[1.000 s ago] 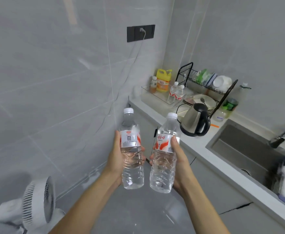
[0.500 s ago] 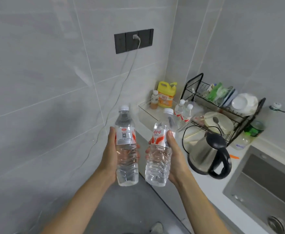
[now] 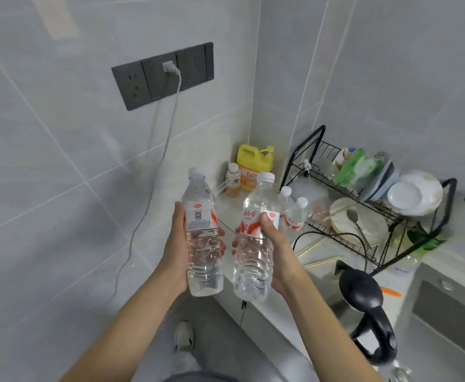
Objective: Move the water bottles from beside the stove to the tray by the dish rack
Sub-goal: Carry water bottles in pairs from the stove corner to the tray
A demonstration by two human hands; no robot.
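My left hand (image 3: 177, 244) grips one clear water bottle (image 3: 202, 238) with a red and white label, held upright. My right hand (image 3: 276, 252) grips a second water bottle (image 3: 254, 244) of the same kind, tilted slightly. Both hang in the air at the near end of the counter. Beyond them, a clear tray (image 3: 220, 188) sits in the corner next to the black wire dish rack (image 3: 363, 205). Two small water bottles (image 3: 294, 210) stand on the tray, partly hidden behind the right-hand bottle.
A yellow detergent jug (image 3: 254, 166) and a small orange bottle (image 3: 232, 180) stand at the tray's back. A steel kettle with a black handle (image 3: 369, 321) sits on the white counter (image 3: 258, 310) near its edge, its cord looping past chopsticks (image 3: 319, 261). The sink (image 3: 452, 315) lies at right.
The view has closed in on the corner tray and dish rack. Both hands still carry their bottles, now nearer the counter's end; the kettle has slid to the lower right of the view.
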